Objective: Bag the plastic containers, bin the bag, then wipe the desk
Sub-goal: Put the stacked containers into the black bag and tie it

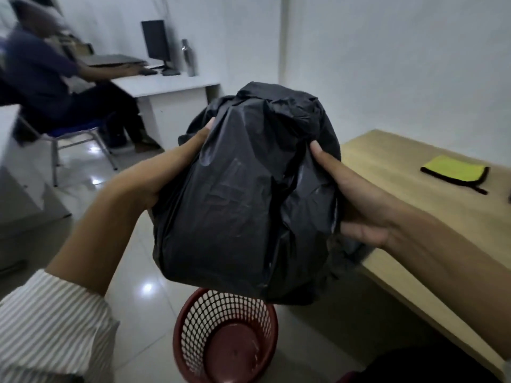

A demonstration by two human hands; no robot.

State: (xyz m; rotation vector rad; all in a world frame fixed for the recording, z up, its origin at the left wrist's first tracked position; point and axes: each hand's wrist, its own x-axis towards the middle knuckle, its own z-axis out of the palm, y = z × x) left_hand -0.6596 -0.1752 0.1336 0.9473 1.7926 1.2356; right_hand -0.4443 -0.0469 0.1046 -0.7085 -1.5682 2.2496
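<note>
Head view: bag (246, 194) is being gripped by left hand (168, 172) and right hand (356, 200) at centre frame, long axis upright, directly above bin (225, 335) at bottom centre.

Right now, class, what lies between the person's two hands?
In the head view, the black bag fills the gap: the left hand grips one side, the right hand the other.
</note>
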